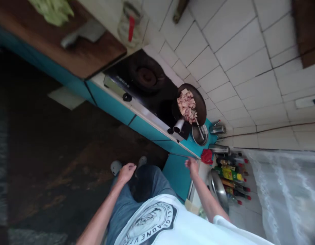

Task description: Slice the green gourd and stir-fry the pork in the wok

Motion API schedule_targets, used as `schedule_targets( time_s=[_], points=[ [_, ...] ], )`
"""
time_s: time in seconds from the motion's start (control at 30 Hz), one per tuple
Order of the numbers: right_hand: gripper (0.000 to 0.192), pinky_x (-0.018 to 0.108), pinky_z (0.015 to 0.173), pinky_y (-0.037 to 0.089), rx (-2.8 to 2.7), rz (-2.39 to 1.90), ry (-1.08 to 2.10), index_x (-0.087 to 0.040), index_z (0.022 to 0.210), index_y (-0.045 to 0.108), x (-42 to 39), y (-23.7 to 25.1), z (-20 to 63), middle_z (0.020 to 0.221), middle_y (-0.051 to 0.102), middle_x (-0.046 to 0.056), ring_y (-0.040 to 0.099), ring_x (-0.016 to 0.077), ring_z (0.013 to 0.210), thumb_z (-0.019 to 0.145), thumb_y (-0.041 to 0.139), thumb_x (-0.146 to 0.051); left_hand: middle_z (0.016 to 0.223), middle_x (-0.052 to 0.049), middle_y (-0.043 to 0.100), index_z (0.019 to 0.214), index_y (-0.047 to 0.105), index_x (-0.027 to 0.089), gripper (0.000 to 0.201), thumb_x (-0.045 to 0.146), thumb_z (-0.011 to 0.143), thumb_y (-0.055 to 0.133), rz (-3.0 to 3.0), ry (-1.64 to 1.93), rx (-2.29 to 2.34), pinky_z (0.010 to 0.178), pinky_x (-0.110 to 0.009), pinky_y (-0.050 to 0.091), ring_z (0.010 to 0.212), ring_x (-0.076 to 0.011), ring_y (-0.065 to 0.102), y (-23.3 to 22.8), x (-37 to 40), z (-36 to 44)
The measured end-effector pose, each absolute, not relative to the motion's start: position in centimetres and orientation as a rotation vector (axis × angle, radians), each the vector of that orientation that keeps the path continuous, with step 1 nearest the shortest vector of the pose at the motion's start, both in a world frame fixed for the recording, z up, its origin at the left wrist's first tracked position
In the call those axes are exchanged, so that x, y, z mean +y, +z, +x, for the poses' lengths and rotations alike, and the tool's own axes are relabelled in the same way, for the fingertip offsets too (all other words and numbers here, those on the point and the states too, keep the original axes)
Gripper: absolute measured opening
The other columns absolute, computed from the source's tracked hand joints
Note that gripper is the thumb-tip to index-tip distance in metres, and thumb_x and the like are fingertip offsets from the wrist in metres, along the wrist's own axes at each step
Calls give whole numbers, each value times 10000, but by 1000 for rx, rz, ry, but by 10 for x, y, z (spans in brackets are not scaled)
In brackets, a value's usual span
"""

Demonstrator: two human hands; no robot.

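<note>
L hand [127, 172] half-curled, can't tell if pressed together; R hand [192, 167] loosely spread, nothing in it. Wok [201, 104] w/ chopped meat [186, 103] sits at R end of gas stove [161, 81], handle [178, 126] jutting frontward: a bump there could tip it & spill meat

A kitchen [170, 126], seemingly in a home. Along the worktop's [98, 81] back edge runs a tiled wall [210, 56]; under its front edge sit blue cabinets [112, 106]. It carries a stove [162, 93], a pan [202, 107] of chopped meat [186, 104], and a board [103, 51] with a cleaver [92, 30]. Bottles [229, 173] stand near its corner, by a lace curtain [279, 190].
</note>
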State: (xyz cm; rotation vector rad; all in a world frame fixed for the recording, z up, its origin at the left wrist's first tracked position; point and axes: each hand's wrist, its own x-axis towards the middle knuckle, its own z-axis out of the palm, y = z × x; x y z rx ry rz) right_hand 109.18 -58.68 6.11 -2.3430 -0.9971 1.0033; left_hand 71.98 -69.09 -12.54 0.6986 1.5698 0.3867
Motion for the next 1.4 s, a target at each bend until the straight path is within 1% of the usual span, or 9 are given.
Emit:
schedule_targets(
  time_s=[0.07, 0.13, 0.2, 0.37, 0.53, 0.73, 0.9, 1.2, 1.4],
  points=[
    [693, 397, 675, 584, -932, -2233, 837, -219, 1072, 671, -538, 100, 1118, 895, 709, 151, 719, 274, 801, 871, 379, -814, 1110, -149, 793, 1171, 714, 164, 375, 472, 981, 614, 570, 628, 1500, 714, -308, 625, 972, -260, 790, -56, -623, 717],
    [732, 378, 751, 606, -968, -2078, 685, -187, 1195, 673, -492, 129, 1134, 1046, 739, 175, 735, 269, 927, 885, 421, -800, 1206, -185, 768, 1233, 691, 152, 533, 607, 966, 625, 534, 843, 1365, 655, -285, 623, 976, -250, 779, 16, -556, 724],
    [773, 389, 820, 615, -1151, -2013, 783, -169, 1318, 640, -451, 146, 1133, 1177, 744, 177, 733, 269, 1025, 889, 483, -792, 1241, -199, 753, 1227, 693, 143, 629, 703, 948, 625, 568, 918, 1245, 651, -290, 634, 979, -252, 771, 80, -496, 741],
    [690, 479, 980, 551, -1836, -2157, 760, -117, 1511, 488, -397, 169, 1100, 1207, 741, 229, 728, 337, 1095, 928, 681, -432, 918, -127, 774, 1109, 694, 138, 565, 649, 882, 773, 799, 626, 1361, 556, -250, 563, 700, -195, 728, 160, -412, 802],
    [466, 530, 983, 509, -2255, -2082, 504, -117, 1463, 548, -364, 209, 1129, 1234, 717, 276, 736, 363, 1064, 1009, 490, -206, 639, -23, 654, 959, 642, 146, 379, 474, 889, 818, 880, 444, 1562, 453, -219, 398, 434, -103, 541, 162, -403, 830],
    [422, 418, 854, 499, -2701, -2011, 201, -158, 1386, 661, -299, 308, 1189, 1052, 769, 181, 722, 325, 976, 988, 611, -290, 612, 21, 610, 926, 596, 181, 349, 454, 900, 812, 854, 425, 1547, 390, -195, 302, 412, -91, 525, 155, -403, 826],
    [384, 346, 739, 447, -3001, -2057, 85, -212, 1347, 712, -296, 374, 1188, 1073, 790, 170, 722, 313, 953, 984, 655, -324, 620, 30, 609, 928, 603, 182, 302, 434, 937, 770, 876, 416, 1542, 366, -195, 305, 406, -86, 523, 147, -403, 825],
    [380, 344, 793, 494, -2842, -2295, 55, -205, 1342, 731, -337, 342, 1138, 1132, 793, 174, 757, 319, 1012, 1014, 580, -324, 633, 26, 616, 971, 605, 174, 312, 437, 944, 771, 883, 416, 1524, 379, -182, 298, 416, -89, 552, 148, -402, 825],
    [374, 349, 797, 501, -2811, -2355, 34, -251, 1323, 753, -344, 374, 1139, 1155, 800, 145, 743, 319, 1030, 985, 629, -352, 693, 19, 639, 999, 576, 181, 332, 458, 954, 753, 778, 463, 1339, 392, -164, 331, 458, -80, 568, 150, -407, 815]
  ],
)
